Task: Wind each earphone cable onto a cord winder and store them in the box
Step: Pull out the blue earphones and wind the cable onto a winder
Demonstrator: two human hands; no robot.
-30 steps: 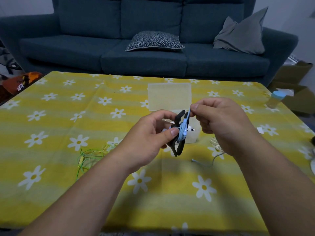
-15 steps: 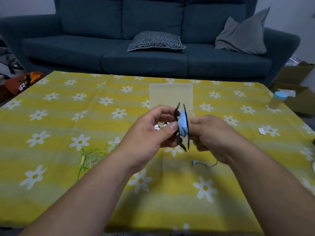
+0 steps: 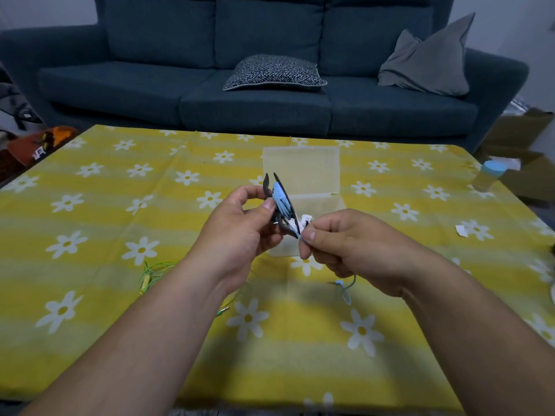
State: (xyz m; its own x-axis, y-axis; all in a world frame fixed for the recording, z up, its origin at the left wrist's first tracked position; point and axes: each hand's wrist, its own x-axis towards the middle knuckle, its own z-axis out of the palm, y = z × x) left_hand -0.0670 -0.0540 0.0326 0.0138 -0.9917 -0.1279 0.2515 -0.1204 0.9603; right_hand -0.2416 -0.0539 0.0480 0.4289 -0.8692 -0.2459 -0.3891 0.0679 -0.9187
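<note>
Dim, soft indoor light, faint shadows under the forearms, slight blur, wide-angle bending at edges.

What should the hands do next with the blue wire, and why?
Probably wrap one more loop. The left hand holds the black winder, the right hand pinches the blue wire beside it, and a loose tail hangs below the right hand, not yet wound.

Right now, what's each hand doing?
Left hand: grips the black cord winder.
Right hand: pinches the blue earphone cable.
</note>
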